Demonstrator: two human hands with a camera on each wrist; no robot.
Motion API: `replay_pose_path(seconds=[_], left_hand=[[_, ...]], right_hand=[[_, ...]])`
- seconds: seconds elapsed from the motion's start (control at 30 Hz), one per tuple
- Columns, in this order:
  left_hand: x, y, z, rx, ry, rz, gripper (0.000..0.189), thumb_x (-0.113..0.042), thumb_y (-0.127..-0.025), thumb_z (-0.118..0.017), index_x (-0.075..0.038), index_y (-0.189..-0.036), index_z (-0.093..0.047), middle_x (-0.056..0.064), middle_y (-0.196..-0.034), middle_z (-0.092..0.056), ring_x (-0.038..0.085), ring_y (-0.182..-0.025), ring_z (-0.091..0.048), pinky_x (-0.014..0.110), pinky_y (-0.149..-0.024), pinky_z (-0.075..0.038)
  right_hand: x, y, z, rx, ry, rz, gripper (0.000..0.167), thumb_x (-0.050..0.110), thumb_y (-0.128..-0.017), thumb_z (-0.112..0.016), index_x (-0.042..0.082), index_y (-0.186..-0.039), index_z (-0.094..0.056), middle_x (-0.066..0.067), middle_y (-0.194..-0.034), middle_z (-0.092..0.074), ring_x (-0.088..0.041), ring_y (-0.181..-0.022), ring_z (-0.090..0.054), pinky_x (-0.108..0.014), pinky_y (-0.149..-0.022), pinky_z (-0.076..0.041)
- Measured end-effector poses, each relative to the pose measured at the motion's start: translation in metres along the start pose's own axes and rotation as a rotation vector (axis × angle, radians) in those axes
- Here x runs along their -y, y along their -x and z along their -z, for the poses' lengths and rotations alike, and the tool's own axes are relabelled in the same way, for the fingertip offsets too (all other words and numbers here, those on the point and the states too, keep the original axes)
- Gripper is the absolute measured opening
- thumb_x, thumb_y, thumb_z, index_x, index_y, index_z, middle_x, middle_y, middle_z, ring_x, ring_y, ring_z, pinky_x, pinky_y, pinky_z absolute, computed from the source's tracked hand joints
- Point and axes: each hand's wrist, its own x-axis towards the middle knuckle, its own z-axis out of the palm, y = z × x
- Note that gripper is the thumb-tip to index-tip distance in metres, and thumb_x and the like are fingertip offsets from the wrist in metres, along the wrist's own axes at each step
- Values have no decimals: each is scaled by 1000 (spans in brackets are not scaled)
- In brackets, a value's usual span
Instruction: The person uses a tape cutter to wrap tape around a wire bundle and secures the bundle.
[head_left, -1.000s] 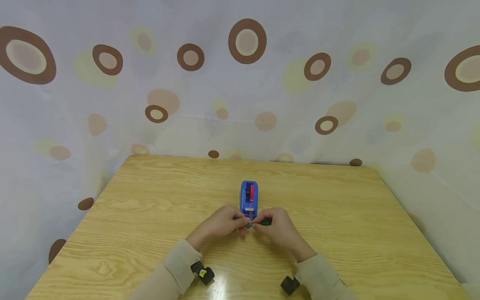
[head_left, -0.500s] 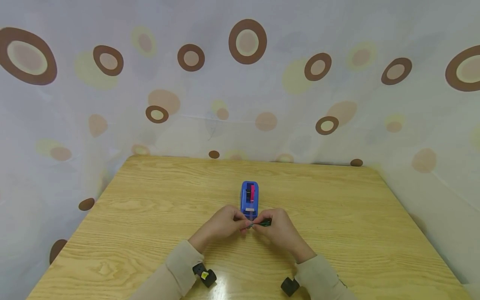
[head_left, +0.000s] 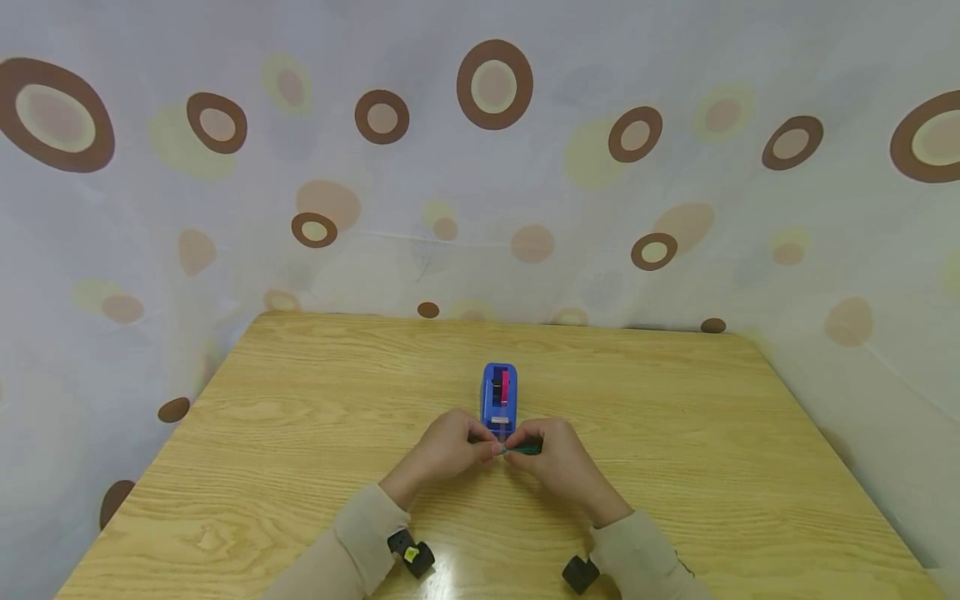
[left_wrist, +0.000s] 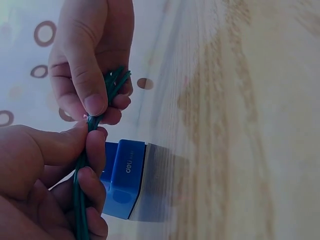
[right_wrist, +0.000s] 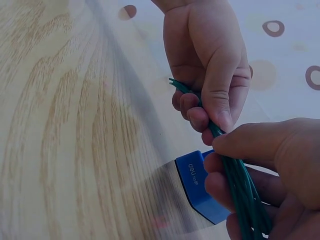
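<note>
Both hands meet at a bundle of thin green wires (right_wrist: 242, 195) in front of a blue tape dispenser (head_left: 490, 408). My left hand (head_left: 442, 452) pinches the bundle between thumb and fingers, with short wire ends poking out past its fingers in the right wrist view. Thumb to thumb with it, my right hand (head_left: 561, 460) grips the same bundle close to the left fingertips. A strip of clear tape (head_left: 502, 435) runs from the dispenser's cutter toward the fingertips. In the left wrist view, a small shiny bit shows on the wires between the two thumbs.
The dispenser carries a tape roll with a pink core (head_left: 505, 387) and stands on a wooden table (head_left: 337, 375). A patterned curtain (head_left: 480, 183) hangs behind the table and along its sides. Black wrist cameras (head_left: 580, 575) sit at both cuffs.
The left fingers that showed below the bundle have drawn in, and the green end at the left hand has gone out of sight in the head view. Both hands stay nearly in place.
</note>
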Motion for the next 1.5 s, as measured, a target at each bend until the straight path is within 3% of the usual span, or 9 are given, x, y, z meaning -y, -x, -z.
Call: replay_pose_path(seconds=[0.13, 0.33, 0.73, 1.07, 1.5], left_hand=[[-3, 1, 0, -14, -24, 3, 14, -19, -92, -72, -13, -82, -80, -9, -72, -66, 9, -69, -57, 27, -62, -45], [-6, 2, -1, -32, -66, 8, 12, -20, -91, -73, -16, -83, -80, -12, -75, -65, 9, -69, -55, 27, -60, -45], [-10, 4, 0, -65, -115, -4, 10, -21, -90, -75, -17, -83, -80, -13, -80, -65, 9, -75, -55, 27, -65, -47], [-7, 3, 3, -22, -262, -77, 18, -27, -94, -70, -17, -82, -80, -14, -72, -60, 6, -65, -50, 23, -56, -40], [-10, 2, -1, 16, -287, -42, 33, -29, -100, -60, -15, -72, -71, -10, -61, -54, 6, -54, -46, 23, -51, -33]], right_hand=[[0, 0, 0, 9, -3, -18, 4, 9, -86, -77, 9, -89, -74, 4, -89, -70, -14, -82, -63, -26, -73, -53], [0, -2, 1, 23, -1, -54, 4, 15, -89, -75, 11, -90, -74, 4, -89, -70, -14, -83, -62, -28, -74, -52], [-2, -2, -1, 32, 7, -20, 4, 12, -91, -72, 11, -88, -75, 5, -90, -70, -15, -86, -61, -30, -78, -51], [1, -1, -2, -13, 42, -42, 5, 9, -87, -76, 11, -82, -76, 8, -86, -70, -14, -83, -59, -33, -76, -49], [1, -2, -2, -67, 68, -55, 7, 7, -82, -80, 12, -78, -77, 7, -85, -72, -13, -86, -62, -42, -82, -51]])
